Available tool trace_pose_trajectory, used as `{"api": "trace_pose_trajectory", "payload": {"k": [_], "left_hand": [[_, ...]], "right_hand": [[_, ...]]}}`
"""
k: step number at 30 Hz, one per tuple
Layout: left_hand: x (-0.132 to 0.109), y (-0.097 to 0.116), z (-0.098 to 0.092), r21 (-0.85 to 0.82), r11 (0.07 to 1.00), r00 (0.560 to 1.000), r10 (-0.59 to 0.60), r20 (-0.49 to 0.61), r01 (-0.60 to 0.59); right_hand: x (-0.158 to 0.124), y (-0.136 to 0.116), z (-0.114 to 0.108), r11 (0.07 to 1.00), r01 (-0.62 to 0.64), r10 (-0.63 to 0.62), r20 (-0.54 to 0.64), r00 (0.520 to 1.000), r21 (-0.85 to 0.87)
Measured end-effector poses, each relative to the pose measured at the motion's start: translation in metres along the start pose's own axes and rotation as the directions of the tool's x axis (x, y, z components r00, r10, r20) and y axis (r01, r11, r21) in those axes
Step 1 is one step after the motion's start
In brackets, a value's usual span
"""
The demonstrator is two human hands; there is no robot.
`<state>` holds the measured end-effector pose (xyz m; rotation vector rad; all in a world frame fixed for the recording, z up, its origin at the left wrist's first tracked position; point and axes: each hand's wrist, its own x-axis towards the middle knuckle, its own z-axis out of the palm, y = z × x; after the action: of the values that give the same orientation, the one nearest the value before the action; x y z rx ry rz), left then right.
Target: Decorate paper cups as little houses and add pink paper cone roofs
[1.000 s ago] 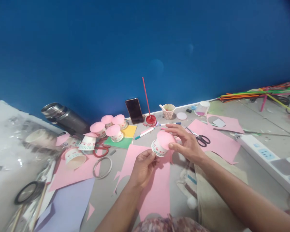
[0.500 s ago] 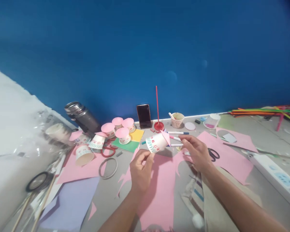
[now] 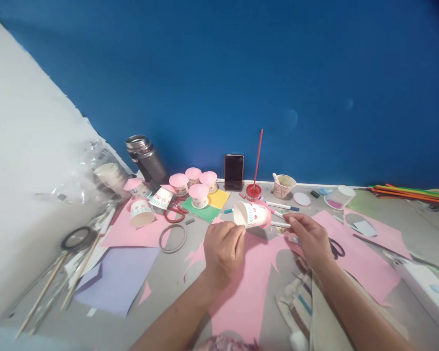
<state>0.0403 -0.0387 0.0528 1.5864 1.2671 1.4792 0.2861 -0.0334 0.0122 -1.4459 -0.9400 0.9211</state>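
Markings on the paper cup (image 3: 254, 214) are rows of red flower-like shapes and a green zigzag near the rim; any lettering among them is too small to read. The cup lies nearer the person than the phone (image 3: 234, 172) and slightly to its right, tipped on its side, with its open mouth turned left. Thin, smooth-looking card forms its tapering wall, and a pink paper disc (image 3: 268, 217) covers the base at the right end.

The left hand (image 3: 223, 251) has its fingers pinched together on the lower edge of the rim, so the cup extends rightward from the fingertips. The fingers of the right hand (image 3: 310, 239) are closed on a slim pen (image 3: 277, 213) with a pink end, which points toward the disc.

Left of the phone, more patterned cups (image 3: 199, 196) with pink round tops are grouped, some beside green card (image 3: 203, 211), and a dark flask (image 3: 146, 158) with a shiny metal neck leans beyond them. Just right of the phone sits a round red pot (image 3: 253, 192) with a straight red stick (image 3: 259, 158) rising from it. Farther right is a speckled tub (image 3: 284, 186). A pink sheet (image 3: 237, 292) covers part of the grey table (image 3: 170, 278) nearer than the phone.
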Motion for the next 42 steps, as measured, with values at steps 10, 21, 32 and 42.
{"api": "trace_pose_trajectory", "payload": {"k": [10, 21, 32, 42], "left_hand": [[0.015, -0.003, -0.005, -0.495, 0.584, 0.764, -0.534, 0.362, 0.643], [0.005, -0.016, 0.006, -0.398, 0.485, 0.624, -0.522, 0.582, 0.778], [0.003, -0.015, 0.004, -0.309, 0.369, 0.469, -0.51, 0.721, 0.877], [0.0, -0.021, 0.004, -0.279, 0.284, 0.389, -0.485, 0.784, 0.917]], "right_hand": [[-0.001, 0.001, 0.0, 1.0, 0.001, -0.001, 0.021, 1.0, 0.015], [-0.019, -0.023, 0.002, 0.89, 0.441, -0.456, 0.289, 0.842, 0.118], [-0.025, -0.029, 0.0, 0.843, 0.534, -0.523, 0.341, 0.781, 0.07], [-0.029, -0.039, -0.003, 0.786, 0.616, -0.587, 0.386, 0.712, 0.058]]}}
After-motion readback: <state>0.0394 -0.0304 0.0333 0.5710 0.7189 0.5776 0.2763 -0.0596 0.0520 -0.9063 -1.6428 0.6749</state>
